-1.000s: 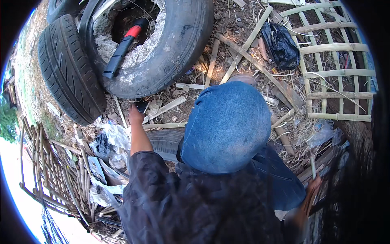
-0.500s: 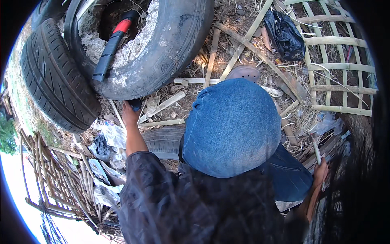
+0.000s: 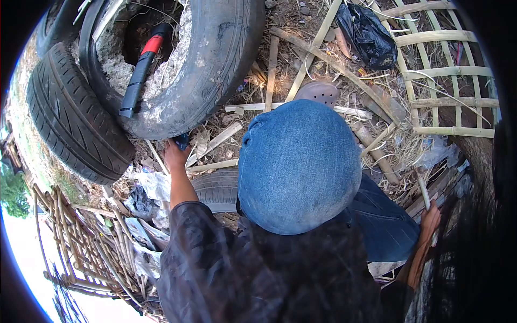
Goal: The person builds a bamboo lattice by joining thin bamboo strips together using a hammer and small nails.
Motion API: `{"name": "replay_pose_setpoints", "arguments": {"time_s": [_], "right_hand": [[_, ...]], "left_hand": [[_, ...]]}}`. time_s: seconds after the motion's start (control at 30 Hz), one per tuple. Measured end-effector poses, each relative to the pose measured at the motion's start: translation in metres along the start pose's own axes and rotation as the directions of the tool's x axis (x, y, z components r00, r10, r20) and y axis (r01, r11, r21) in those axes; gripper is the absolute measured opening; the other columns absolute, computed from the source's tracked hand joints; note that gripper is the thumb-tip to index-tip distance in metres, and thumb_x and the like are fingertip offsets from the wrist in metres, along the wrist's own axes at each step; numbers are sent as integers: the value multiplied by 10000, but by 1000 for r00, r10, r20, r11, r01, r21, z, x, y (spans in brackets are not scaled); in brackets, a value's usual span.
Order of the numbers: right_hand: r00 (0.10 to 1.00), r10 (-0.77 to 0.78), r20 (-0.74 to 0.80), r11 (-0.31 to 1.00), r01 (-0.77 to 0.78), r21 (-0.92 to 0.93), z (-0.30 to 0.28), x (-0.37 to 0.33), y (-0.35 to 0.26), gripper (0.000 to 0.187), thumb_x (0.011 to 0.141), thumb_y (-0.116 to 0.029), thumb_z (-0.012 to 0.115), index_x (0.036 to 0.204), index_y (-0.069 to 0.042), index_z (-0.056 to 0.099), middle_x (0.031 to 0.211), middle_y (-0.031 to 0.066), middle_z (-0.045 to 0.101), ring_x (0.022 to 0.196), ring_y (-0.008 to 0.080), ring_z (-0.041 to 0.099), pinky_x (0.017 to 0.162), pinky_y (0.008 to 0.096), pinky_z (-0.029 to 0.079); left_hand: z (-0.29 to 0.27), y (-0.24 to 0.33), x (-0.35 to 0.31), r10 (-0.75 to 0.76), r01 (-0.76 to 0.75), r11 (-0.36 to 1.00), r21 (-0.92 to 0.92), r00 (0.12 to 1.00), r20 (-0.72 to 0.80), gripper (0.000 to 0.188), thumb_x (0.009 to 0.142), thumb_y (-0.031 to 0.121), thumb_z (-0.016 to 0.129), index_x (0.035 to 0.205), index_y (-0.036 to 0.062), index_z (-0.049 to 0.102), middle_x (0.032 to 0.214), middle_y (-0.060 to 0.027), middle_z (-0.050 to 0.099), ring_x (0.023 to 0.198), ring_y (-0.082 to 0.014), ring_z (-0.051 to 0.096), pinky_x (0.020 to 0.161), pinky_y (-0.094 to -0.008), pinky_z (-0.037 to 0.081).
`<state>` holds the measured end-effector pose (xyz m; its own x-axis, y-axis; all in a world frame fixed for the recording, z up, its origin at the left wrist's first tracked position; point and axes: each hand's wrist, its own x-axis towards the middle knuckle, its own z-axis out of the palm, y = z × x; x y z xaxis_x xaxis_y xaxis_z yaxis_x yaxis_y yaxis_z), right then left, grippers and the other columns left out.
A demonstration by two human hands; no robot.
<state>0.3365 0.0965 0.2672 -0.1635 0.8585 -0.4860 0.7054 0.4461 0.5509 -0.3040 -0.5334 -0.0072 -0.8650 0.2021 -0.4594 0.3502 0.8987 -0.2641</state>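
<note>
My left hand [image 3: 175,156] is closed around a small dark blue thing [image 3: 182,141] at the lower rim of a worn tyre [image 3: 226,70]. The tyre's edge partly hides what it holds, so I cannot tell its kind. Across the tyre's concrete-lined opening lies a long black object with a red band [image 3: 141,75]. Far to the right, my right hand [image 3: 430,219] grips a pale wooden stick [image 3: 423,188] pointing up and away; its far end is unclear. Between the hands rises my bent knee in blue denim [image 3: 301,167].
A second tyre [image 3: 78,113] leans at left, and another tyre [image 3: 215,188] lies below the left hand. A woven bamboo lattice [image 3: 441,72], a black plastic bag [image 3: 369,35] and bamboo strips [image 3: 318,46] lie beyond. Bamboo poles [image 3: 81,247] are stacked at lower left.
The whole view has turned slightly. A bit more of the dark blue thing shows at my left hand, which stays by the tyre's rim. My right hand keeps its grip on the stick.
</note>
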Motion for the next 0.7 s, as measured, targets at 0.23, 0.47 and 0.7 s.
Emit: {"name": "replay_pose_setpoints", "arguments": {"time_s": [0.23,0.47,0.7], "right_hand": [[997,-44,-67,999,44,-2,10,-3,8,393,780,-129,662,1166,-120,588,881,205,674,859,420,644,739,516,499],[1000,-5,-13,999,5,48,2,2,0,384,777,-119,673,1149,-113,582,869,209,671,848,422,642,724,517,497],[997,-54,-63,997,58,59,17,12,16,389,776,-115,681,1150,-110,574,862,207,673,842,420,645,722,516,499]], "left_hand": [[-1,4,0,25,-25,1000,1,999,-41,916,648,389,805,1374,47,366,1201,-223,615,1055,-402,618,926,-479,483],[-12,18,0,-39,41,989,-141,999,17,924,616,334,824,1361,46,358,1198,-251,597,1039,-438,607,878,-511,503],[-21,11,10,-195,199,979,-45,978,79,1047,630,442,810,1455,56,294,1392,-189,484,1252,-357,511,1063,-630,304]]}}
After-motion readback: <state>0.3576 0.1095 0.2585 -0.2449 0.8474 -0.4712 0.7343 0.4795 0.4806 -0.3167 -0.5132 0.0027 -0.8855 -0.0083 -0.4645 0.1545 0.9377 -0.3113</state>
